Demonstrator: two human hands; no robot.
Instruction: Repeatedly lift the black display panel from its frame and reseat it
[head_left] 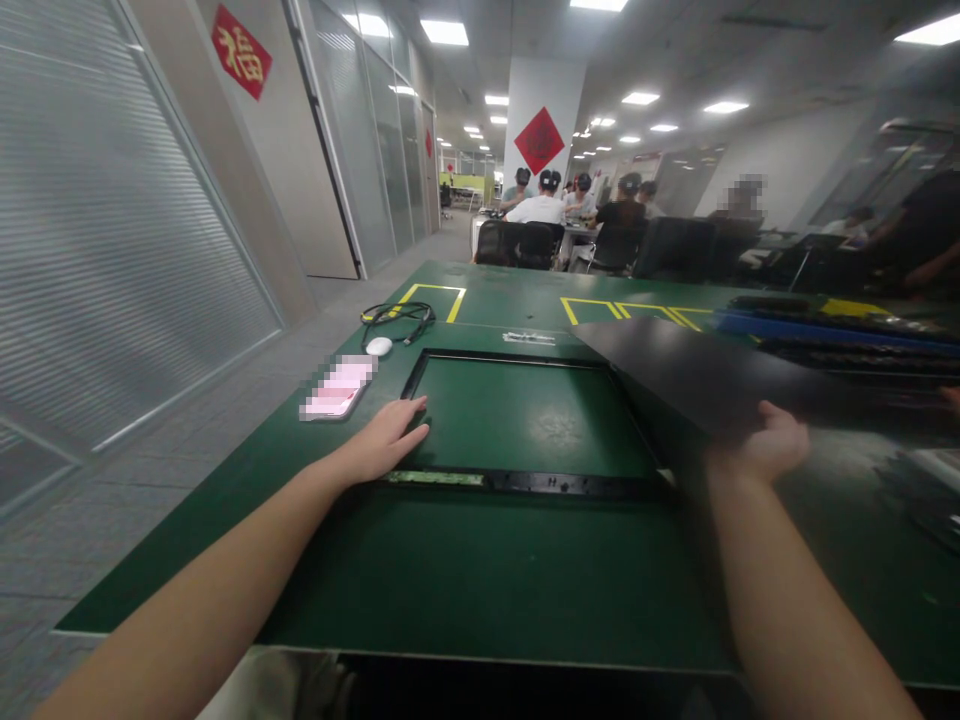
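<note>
On the green table lies a black rectangular frame (577,484), with the bare tabletop showing through its middle. My left hand (386,435) rests over the frame's left side, its fingers stretched out and holding nothing. To the right, my right hand (765,445) grips the near edge of a flat dark panel (675,365). That panel is tilted, raised above the table, and its far left corner overlaps the frame's right side. Motion smears the panel's right part.
Left of the frame are a phone (341,388), a white mouse (379,346) and a coiled black cable (397,318). Yellow tape (457,305) marks the table's far part. A blue-edged stack (780,325) stands at the right. Several people sit beyond the table.
</note>
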